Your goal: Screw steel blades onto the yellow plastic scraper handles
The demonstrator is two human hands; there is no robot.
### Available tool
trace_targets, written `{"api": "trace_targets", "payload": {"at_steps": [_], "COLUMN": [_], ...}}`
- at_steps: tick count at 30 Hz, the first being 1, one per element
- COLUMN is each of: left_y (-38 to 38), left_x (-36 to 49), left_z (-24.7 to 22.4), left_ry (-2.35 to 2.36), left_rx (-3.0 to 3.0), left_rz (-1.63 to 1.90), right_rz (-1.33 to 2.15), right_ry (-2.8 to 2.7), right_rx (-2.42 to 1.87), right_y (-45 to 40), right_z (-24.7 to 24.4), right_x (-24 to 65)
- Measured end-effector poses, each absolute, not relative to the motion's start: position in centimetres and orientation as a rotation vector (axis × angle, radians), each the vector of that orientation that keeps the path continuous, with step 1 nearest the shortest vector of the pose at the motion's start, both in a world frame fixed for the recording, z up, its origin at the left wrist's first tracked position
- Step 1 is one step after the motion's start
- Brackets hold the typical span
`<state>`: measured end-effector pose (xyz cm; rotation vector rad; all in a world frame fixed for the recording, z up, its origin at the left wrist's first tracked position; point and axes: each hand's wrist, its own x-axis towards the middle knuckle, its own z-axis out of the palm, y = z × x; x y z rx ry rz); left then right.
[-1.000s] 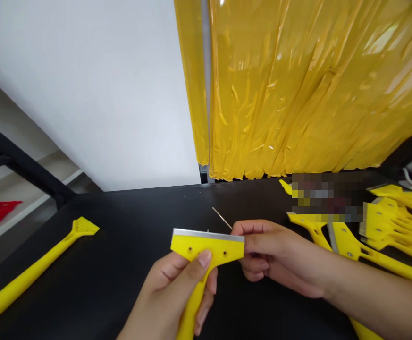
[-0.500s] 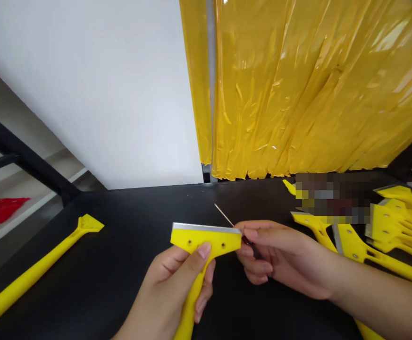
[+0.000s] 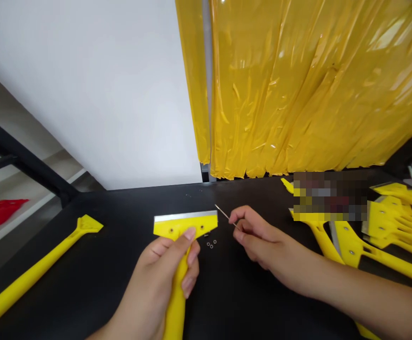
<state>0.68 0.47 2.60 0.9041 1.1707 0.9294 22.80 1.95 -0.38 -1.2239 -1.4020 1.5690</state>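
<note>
Left hand (image 3: 158, 271) grips yellow scraper (image 3: 179, 225) at neck, blade (image 3: 185, 216) on far side of hand. Right hand (image 3: 260, 238) pinches slim metal rod (image 3: 223, 212), right of scraper. Small washers (image 3: 211, 246) on worktop (image 3: 121, 231) between hands.

I'm standing close by and making out no readable lettering, label, brand, number or sign.

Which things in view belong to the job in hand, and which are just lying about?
In the job:
- scraper, in the left hand
- thin rod, in the right hand
- small rings near the scraper, probably

Apparently just lying about:
- far-left scraper
- right-side scrapers
- red item
</note>
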Motion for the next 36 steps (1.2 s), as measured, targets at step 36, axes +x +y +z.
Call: {"api": "trace_targets", "payload": {"at_steps": [36], "left_y": [1.7], "left_x": [-0.2], "left_z": [2.4], "left_ry": [1.139], "left_rx": [0.869], "left_rz": [0.977], "right_rz": [0.652], "right_ry": [-1.982], "right_rx": [-1.113], "right_y": [1.9], "right_z": [-0.1], "right_x": [23.6]}}
